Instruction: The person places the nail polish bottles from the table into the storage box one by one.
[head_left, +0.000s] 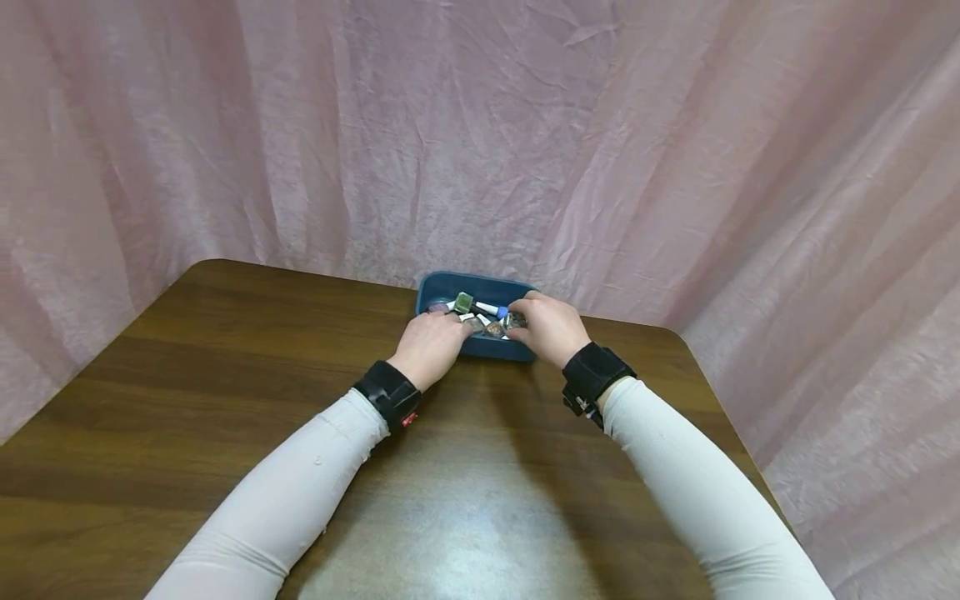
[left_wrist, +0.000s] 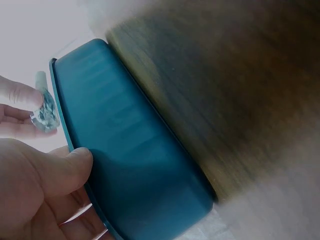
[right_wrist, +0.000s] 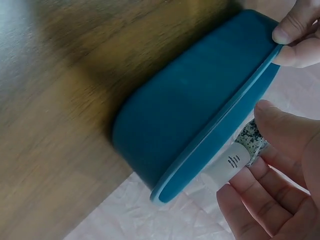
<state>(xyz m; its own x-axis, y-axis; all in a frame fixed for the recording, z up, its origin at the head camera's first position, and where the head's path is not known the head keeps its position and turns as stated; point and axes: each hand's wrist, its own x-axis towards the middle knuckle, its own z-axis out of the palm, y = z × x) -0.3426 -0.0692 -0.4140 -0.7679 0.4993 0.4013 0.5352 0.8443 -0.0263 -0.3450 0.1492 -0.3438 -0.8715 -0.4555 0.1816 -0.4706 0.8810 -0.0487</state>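
Note:
A dark teal plastic bin (head_left: 498,348) stands at the far edge of the wooden table. My left hand (head_left: 431,346) pinches its rim at the front left, thumb on the outer wall (left_wrist: 120,130). Over the right part of the bin, my right hand (head_left: 551,329) holds a nail polish bottle (right_wrist: 248,137) between thumb and fingers. The bottle has dark flecks in clear glass and a white cap (right_wrist: 225,167) with small black print. Inside the bin lie several small bottles, a green one (head_left: 463,302) and a white one with a blue end (head_left: 491,310) among them.
The brown wooden table (head_left: 225,400) extends from the bin toward the person. A pink curtain (head_left: 480,150) hangs right behind the table's far edge and along the right side. Black bands (head_left: 592,375) circle both wrists.

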